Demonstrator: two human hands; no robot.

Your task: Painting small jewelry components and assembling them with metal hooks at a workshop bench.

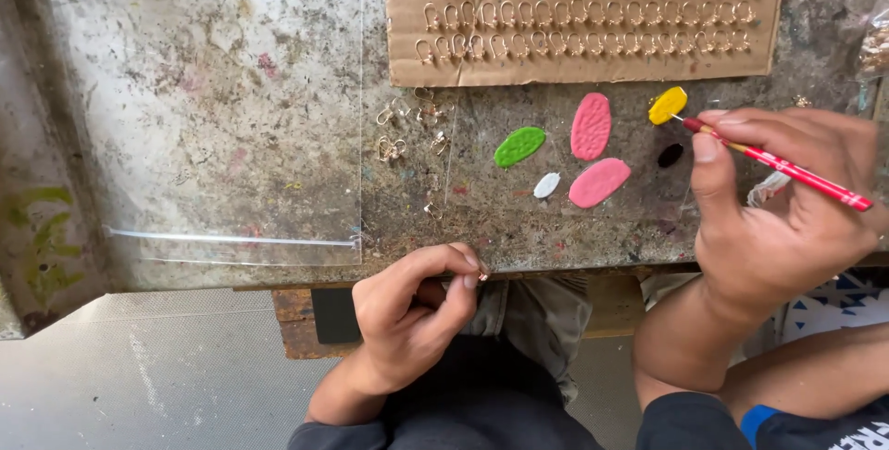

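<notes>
Just right of the yellow paint blob (668, 105) on the stained worktable (519, 228), the right hand (787, 218) is closed around a thin red brush (787, 168), thumb and fingers pinching the shaft near its front end; the fine tip reaches toward the yellow blob's lower right edge, touching or nearly so, too small to tell. A small black paint spot (670, 155) sits directly below the yellow blob. Left of the yellow: two pink blobs (593, 149), one upright, one slanted lower; farther left a green blob (519, 146), with a small white blob (547, 185) between green and lower pink. Well down-left of the yellow, at the table's near edge, the left hand (412, 316) is curled, thumb and forefinger pressed together on a tiny gold metal piece (481, 276). Above the yellow blob, a cardboard sheet (583, 56) carries rows of gold hooks (593, 10). Loose gold hooks (407, 126) lie far left of it, beside a clear plastic sheet (204, 135).
</notes>
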